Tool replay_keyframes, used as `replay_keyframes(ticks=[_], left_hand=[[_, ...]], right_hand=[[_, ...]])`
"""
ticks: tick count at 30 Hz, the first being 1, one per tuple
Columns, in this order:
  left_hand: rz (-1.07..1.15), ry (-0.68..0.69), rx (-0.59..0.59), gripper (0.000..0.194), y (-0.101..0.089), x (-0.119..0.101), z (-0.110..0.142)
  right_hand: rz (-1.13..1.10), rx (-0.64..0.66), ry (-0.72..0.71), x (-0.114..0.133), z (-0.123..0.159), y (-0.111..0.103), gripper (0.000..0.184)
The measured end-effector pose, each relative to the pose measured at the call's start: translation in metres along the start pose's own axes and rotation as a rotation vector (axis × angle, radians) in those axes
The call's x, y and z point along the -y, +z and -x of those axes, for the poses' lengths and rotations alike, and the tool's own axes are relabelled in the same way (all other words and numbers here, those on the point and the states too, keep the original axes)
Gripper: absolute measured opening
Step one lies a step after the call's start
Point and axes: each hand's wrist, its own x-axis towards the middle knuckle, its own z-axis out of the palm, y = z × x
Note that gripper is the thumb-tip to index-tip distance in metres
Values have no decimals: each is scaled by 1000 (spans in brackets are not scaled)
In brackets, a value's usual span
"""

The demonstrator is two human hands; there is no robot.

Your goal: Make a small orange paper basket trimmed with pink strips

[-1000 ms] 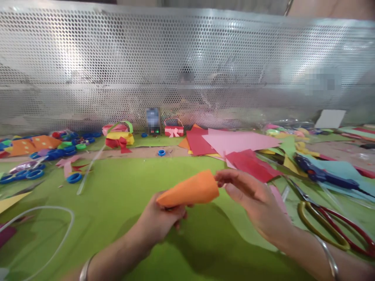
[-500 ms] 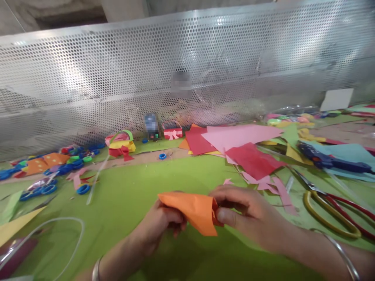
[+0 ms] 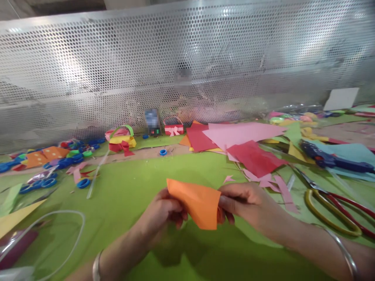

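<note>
Your green tabletop (image 3: 125, 179) carries a clear stick (image 3: 97, 175) at left, pink paper scraps (image 3: 284, 191) right of centre, red-and-yellow-handled scissors (image 3: 319, 190) far right

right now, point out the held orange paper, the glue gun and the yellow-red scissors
Held orange paper (image 3: 199, 201), head view: broad face
Glue gun (image 3: 331, 160), head view: blue body
Yellow-red scissors (image 3: 315, 186), head view: metal near pivot

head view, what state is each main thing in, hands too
orange paper sheet, curled, held up in both hands
left hand, closed on its left end
right hand, pinching its right edge
metal scissors with yellow and red handles, lying down, handles spread
dark blue glue gun, lying down
red paper basket with pink bow, upright, handle raised
</note>
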Motion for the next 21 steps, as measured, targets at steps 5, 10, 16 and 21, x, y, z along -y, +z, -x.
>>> replay_keyframes(ticks=[5,10,16,21], left_hand=[[37,97,-90,35,2,-1,2],[-36,62,-97,31,3,-1,2],[-113,80,-74,34,5,0,2],[-453,235,-300,25,4,-6,4]], right_hand=[[-74,-45,21,0,-3,-1,24],[-71,-114,-7,-3,-2,0,13],[64,-223,-88,-5,0,-1,11],[178,-156,-92,-19,-10,-13,17]])
